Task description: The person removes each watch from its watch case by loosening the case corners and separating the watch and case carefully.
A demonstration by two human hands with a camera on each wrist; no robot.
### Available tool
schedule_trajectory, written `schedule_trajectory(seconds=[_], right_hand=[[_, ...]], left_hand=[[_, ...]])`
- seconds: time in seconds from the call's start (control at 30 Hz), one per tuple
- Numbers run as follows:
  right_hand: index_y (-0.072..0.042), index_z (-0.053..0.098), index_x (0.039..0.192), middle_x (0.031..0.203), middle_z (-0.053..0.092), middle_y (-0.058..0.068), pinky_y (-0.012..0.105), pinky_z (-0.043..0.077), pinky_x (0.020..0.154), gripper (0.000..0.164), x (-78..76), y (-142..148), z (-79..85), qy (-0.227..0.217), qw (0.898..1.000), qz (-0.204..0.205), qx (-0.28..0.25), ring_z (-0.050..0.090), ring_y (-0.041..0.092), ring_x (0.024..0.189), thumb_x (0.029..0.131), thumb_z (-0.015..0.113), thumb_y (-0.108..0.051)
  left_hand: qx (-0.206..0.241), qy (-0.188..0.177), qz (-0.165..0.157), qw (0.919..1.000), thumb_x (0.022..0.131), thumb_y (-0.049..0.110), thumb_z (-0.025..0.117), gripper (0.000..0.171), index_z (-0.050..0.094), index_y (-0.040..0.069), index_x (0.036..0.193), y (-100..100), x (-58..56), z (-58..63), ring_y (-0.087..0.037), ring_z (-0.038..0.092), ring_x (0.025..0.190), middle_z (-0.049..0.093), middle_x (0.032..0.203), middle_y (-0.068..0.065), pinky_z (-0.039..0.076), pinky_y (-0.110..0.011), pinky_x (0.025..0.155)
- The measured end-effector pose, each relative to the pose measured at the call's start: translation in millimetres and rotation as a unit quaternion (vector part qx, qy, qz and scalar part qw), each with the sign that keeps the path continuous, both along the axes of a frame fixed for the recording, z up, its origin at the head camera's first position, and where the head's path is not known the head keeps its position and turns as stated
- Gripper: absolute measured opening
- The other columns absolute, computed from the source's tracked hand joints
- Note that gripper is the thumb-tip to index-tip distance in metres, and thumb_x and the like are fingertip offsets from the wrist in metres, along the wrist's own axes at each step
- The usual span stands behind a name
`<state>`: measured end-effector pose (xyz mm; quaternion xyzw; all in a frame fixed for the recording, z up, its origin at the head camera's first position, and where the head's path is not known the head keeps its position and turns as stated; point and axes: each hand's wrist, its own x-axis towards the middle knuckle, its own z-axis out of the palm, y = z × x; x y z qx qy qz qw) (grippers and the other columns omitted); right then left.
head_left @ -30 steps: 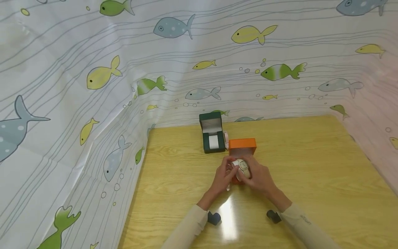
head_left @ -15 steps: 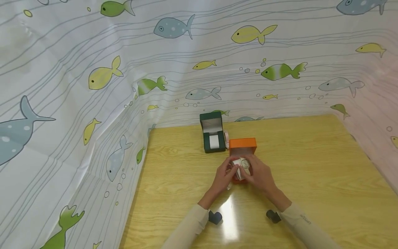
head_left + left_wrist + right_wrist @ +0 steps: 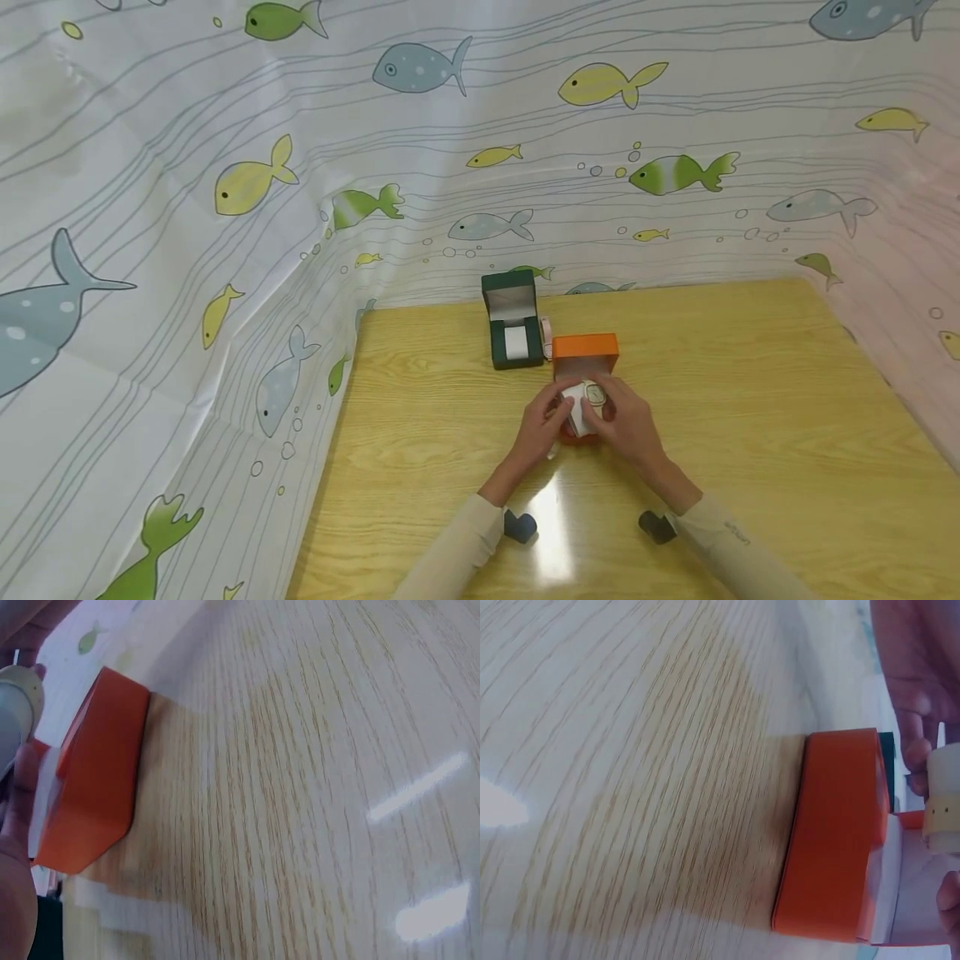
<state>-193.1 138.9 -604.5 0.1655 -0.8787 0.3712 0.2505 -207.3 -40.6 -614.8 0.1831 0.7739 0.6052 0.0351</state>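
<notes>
In the head view both hands meet over an open orange box (image 3: 585,345). My left hand (image 3: 538,423) grips the left side of a white watch cushion (image 3: 578,419), its thumb on the near face. At the cushion's right end is a cream-strapped watch (image 3: 595,394) with a square-looking face, pinched by the thumb and fingers of my right hand (image 3: 632,421). The right wrist view shows the strap (image 3: 941,817), with small holes, lying around the cushion (image 3: 946,766). Cushion and watch are held above the box's pale interior (image 3: 919,904).
Behind and left, a dark green box (image 3: 497,343) stands with its lid up and a white cushion (image 3: 516,342) inside. A pink-strapped watch (image 3: 547,333) lies between the two boxes. Fish-patterned cloth (image 3: 480,192) rises at the wooden table's (image 3: 750,400) back and sides.
The watch has shifted slightly right and away along the cushion, and more of the white cushion now shows to its left. Both hands have stayed nearly in place.
</notes>
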Motion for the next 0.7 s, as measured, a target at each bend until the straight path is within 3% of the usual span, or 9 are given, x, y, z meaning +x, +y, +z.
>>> schedule_trajectory(seconds=[0.13,0.27,0.5,0.7], right_hand=[[0.000,0.066,0.126,0.088,0.061,0.005,0.017,0.040,0.057,0.041,1.2,-4.2,1.6,-0.009,1.000,-0.008,-0.016,0.047,0.006,0.070,0.088,0.077,-0.011],[-0.002,0.066,0.126,0.086,0.058,0.003,0.017,0.039,0.058,0.040,3.0,-6.6,-0.6,-0.017,0.999,-0.017,-0.023,0.046,0.006,0.071,0.088,0.077,-0.012],[-0.003,0.067,0.124,0.089,0.059,0.005,0.016,0.039,0.059,0.038,3.5,-5.9,-5.7,-0.014,0.999,-0.028,-0.032,0.046,0.007,0.072,0.088,0.076,-0.010],[-0.001,0.068,0.123,0.089,0.061,0.007,0.015,0.037,0.058,0.039,1.6,1.8,-8.0,-0.001,0.998,-0.053,-0.032,0.045,0.007,0.069,0.086,0.076,-0.010]], left_hand=[[0.008,0.015,0.002,0.9999,0.109,0.022,0.049,0.035,0.060,0.016,0.141,0.6,-0.3,-1.9,-0.006,0.057,0.105,0.065,0.132,-0.011,0.054,-0.019,0.085],[-0.001,0.007,0.000,1.0000,0.109,0.024,0.048,0.035,0.059,0.018,0.141,1.2,0.9,-1.6,-0.007,0.056,0.104,0.064,0.127,-0.012,0.053,-0.018,0.082],[-0.025,0.009,0.007,0.9996,0.109,0.024,0.046,0.035,0.059,0.023,0.141,1.2,2.9,-2.5,-0.010,0.054,0.103,0.063,0.134,-0.007,0.050,-0.019,0.083],[-0.033,0.004,0.024,0.9992,0.110,0.024,0.043,0.037,0.058,0.022,0.144,0.0,1.0,-2.1,-0.013,0.055,0.113,0.061,0.135,-0.009,0.051,-0.024,0.095]])
